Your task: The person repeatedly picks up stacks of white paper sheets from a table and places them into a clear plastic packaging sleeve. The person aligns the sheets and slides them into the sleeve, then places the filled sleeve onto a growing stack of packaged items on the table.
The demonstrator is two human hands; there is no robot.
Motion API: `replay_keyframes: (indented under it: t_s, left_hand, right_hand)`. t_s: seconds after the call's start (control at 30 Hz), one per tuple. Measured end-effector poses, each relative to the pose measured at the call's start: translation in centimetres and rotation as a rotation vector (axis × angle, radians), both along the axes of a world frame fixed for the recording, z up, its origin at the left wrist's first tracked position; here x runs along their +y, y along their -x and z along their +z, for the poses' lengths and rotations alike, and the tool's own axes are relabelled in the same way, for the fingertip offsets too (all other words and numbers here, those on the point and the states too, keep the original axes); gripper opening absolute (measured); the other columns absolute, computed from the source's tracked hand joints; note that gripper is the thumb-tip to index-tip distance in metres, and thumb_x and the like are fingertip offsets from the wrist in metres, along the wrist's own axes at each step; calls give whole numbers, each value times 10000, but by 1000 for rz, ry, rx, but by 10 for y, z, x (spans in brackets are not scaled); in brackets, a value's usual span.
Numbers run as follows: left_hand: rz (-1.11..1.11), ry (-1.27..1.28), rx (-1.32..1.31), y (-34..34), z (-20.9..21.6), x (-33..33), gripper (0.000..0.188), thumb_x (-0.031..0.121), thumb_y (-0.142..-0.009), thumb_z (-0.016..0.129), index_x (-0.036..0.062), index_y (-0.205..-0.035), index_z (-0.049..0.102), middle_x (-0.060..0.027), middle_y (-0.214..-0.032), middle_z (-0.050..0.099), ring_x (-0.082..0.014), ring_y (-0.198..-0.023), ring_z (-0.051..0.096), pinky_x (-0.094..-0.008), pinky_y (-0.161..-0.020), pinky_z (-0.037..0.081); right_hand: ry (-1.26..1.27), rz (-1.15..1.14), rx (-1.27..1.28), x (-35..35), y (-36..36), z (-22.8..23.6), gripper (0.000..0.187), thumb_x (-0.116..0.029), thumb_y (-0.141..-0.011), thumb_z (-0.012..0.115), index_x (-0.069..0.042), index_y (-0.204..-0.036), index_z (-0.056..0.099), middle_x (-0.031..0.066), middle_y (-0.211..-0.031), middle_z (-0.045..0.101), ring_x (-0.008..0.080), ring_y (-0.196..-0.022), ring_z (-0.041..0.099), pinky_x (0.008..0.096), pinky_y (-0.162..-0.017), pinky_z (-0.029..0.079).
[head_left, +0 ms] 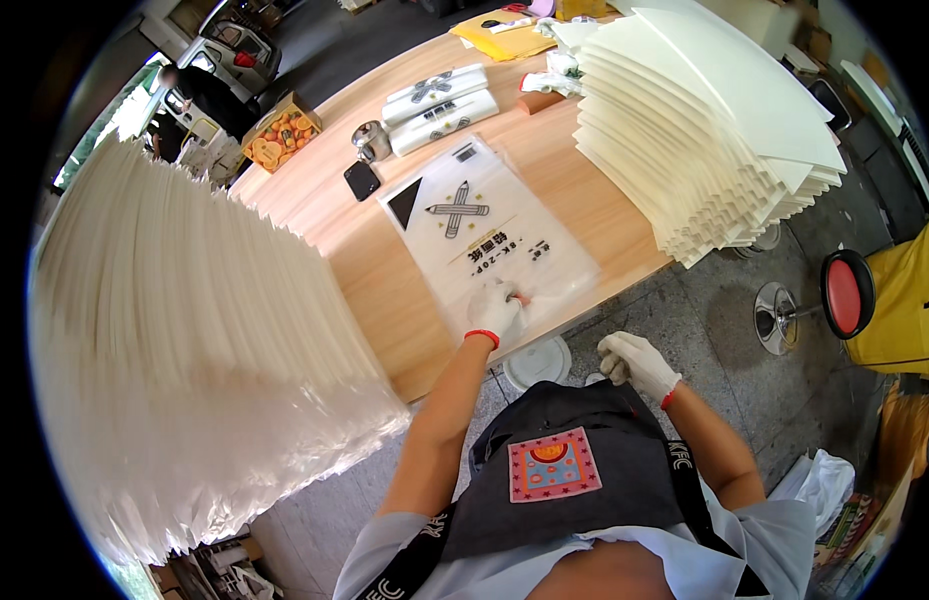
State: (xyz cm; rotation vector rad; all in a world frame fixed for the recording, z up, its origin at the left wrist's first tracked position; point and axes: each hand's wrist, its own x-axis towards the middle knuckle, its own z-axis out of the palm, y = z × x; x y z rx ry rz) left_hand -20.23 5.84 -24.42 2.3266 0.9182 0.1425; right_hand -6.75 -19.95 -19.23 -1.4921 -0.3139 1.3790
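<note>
A clear printed plastic bag [504, 225] with a crossed-pencils design and a black corner triangle lies flat on the wooden table, reaching its near edge. My left hand [495, 306], in a white glove with a red cuff, is at the bag's near end, its fingers closed on the film. A fingertip shows bare there. Off the table's edge, above the floor, my right hand [639, 364] wears a matching glove. Its fingers are curled in, and I see nothing in them.
Tall stacks stand on both sides: filmy white bags [184, 350] left, cream paper sheets [674, 140] right. Behind the bag are two plastic-wrapped rolls [439, 107], a metal pot [370, 141], a black phone [361, 181] and a box of oranges [282, 132]. A red-seated stool [846, 293] stands right.
</note>
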Motion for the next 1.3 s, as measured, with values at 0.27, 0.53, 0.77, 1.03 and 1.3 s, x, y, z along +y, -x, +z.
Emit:
replay_keyframes:
  t_s: [0.27, 0.53, 0.77, 1.03, 1.3]
  left_hand:
    - [-114, 69, -163, -19, 19, 25, 232, 238, -859, 538, 51, -803, 663, -146, -917, 638, -302, -858, 610, -377, -757, 455]
    - [111, 946, -1149, -18, 107, 59, 301, 97, -890, 572, 71, -1172, 469, -91, -879, 645, -142, -647, 595, -249, -624, 482]
    - [-74, 339, -685, -47, 121, -6, 231, 43, -841, 585, 76, -1069, 585, -87, -851, 648, -112, -588, 567, -276, -535, 461]
    - [-814, -76, -559, -34, 192, -162, 185, 54, -695, 615, 99, -874, 601, -109, -686, 571, -311, -665, 590, -382, -579, 477]
    - [-197, 217, -613, -73, 131, -66, 190, 55, -886, 529, 47, -1051, 624, -46, -723, 555, -131, -635, 537, -283, -577, 439]
  right_hand:
    - [-190, 228, 76, 135, -13, -62, 319, -358, -914, 517, -52, -953, 598, 28, -703, 591, 106, -544, 492, 253, -503, 402]
    - [-35, 292, -1088, 138, -41, -84, 532, -526, -869, 434, -36, -846, 641, 103, -685, 646, 199, -622, 623, 319, -610, 490]
    - [-231, 101, -562, 117, -28, 43, 497, -479, -882, 468, -22, -819, 654, 131, -764, 658, 194, -725, 639, 316, -668, 506]
    - [-214, 421, -1184, 136, -16, -7, 355, -379, -876, 472, -70, -911, 643, 128, -835, 659, 252, -790, 639, 344, -720, 502]
    - [-218, 366, -1583, 34, -76, 135, 233, -316, -852, 538, -133, -955, 639, 137, -891, 645, 325, -841, 619, 402, -740, 492]
